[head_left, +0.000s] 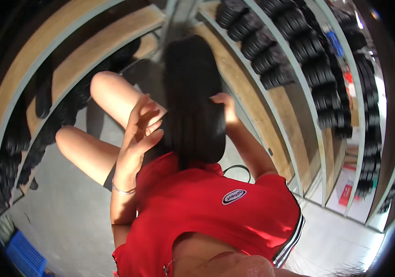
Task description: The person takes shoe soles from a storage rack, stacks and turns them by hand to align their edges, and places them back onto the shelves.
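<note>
A long black object with rounded ends and faint ridges stands out in front of my body; its kind I cannot make out. My right hand grips its right edge, the thumb on the near face and the other fingers hidden behind. To the left of it, my left hand is raised with fingers apart and partly curled, holding nothing. A thin bracelet circles my left wrist. The black object is dark and slightly smeared, so its surface detail is hard to read.
Wooden shelves with grey metal edges curve around at left and right. Stacks of black ridged items fill the right-hand racks. A blue plastic crate sits on the grey floor at lower left. My bent knees reach toward the left shelf.
</note>
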### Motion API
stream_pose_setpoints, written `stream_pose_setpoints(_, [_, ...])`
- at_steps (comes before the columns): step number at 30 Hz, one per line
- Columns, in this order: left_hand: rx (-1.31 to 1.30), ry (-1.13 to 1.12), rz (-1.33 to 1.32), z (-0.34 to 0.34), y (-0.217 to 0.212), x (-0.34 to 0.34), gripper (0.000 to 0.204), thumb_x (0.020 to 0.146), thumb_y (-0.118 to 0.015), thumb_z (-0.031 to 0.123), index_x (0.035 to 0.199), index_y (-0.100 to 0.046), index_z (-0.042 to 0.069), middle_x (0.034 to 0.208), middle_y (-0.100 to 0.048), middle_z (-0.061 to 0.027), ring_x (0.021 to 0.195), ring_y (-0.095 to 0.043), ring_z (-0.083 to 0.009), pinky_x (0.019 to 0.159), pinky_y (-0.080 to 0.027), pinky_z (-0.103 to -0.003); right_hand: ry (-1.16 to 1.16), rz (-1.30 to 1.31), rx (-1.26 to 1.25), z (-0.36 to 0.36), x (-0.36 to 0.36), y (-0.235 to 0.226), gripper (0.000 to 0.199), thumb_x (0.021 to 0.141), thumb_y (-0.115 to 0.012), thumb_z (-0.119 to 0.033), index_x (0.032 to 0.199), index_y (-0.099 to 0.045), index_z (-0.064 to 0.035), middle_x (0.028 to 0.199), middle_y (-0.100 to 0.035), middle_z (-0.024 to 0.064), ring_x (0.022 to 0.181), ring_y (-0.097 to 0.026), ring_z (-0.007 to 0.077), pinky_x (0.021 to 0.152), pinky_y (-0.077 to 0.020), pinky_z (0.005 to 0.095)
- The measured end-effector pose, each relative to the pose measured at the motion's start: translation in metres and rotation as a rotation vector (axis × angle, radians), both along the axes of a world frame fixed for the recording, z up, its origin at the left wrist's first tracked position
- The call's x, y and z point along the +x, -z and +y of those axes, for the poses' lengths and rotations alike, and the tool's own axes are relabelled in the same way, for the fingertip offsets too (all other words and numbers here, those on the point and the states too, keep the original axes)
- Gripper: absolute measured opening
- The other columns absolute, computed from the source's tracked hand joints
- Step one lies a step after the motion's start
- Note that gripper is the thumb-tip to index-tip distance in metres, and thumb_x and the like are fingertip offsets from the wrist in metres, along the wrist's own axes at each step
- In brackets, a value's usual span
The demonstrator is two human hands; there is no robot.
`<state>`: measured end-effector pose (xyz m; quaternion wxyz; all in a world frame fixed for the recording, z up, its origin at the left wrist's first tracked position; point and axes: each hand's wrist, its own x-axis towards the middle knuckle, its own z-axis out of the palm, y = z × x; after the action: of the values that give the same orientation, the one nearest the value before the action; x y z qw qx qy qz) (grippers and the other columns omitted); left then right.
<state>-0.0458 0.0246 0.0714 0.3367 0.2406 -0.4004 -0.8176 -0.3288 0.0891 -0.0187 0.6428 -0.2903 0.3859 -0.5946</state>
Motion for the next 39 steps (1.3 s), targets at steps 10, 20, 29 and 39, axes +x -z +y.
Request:
stream_pose_setpoints(10, [0.101, 0.198, -0.292, 0.001, 0.048, -0.016, 0.036, 0.090, -0.060, 0.012, 0.124, -0.053, 0.003, 0.114, -0.060, -0.0067, 0.102, -0.058, -0.0123, 0.090, -0.046, -0.026, 1.037, -0.030, 0.199, 0.228, -0.227, -0.024, 0.055, 0.072, -0.059, -0.027, 0.122, -0.058, -0.0030, 0.117, -0.064, 0.0146, 0.104, -0.061, 0.0338, 0.093, -0.0485, 0.0448])
stream_pose_setpoints(20, [0.423, -0.238, -0.375, 0.010, 0.081, 0.031, 0.033, 0.090, -0.061, 0.007, 0.121, -0.054, 0.003, 0.103, -0.064, -0.0048, 0.091, -0.062, -0.0102, 0.084, -0.051, -0.024, 1.276, -0.091, 0.544, 0.136, -0.394, -0.025, 0.048, 0.083, -0.057, -0.041, 0.122, -0.060, -0.0143, 0.123, -0.062, 0.0091, 0.112, -0.057, 0.0319, 0.098, -0.0446, 0.0473])
stream_pose_setpoints(29, [0.443, -0.204, -0.388, 0.015, 0.068, 0.002, 0.034, 0.089, -0.063, 0.012, 0.120, -0.057, 0.002, 0.101, -0.064, -0.0023, 0.089, -0.061, -0.0084, 0.083, -0.049, -0.023, 1.154, -0.164, 0.392, 0.152, -0.466, 0.049, 0.047, 0.085, -0.056, -0.042, 0.122, -0.060, -0.0137, 0.124, -0.062, 0.0087, 0.112, -0.057, 0.0313, 0.098, -0.0446, 0.0485])
stream_pose_setpoints(39, [0.410, -0.133, -0.400, 0.008, 0.071, 0.009, 0.031, 0.090, -0.062, 0.011, 0.120, -0.057, 0.003, 0.102, -0.064, -0.0029, 0.091, -0.062, -0.0092, 0.084, -0.050, -0.023, 1.079, -0.114, 0.161, 0.162, -0.448, 0.074, 0.047, 0.087, -0.054, -0.043, 0.123, -0.060, -0.0130, 0.124, -0.061, 0.0083, 0.113, -0.056, 0.0305, 0.098, -0.0446, 0.0499])
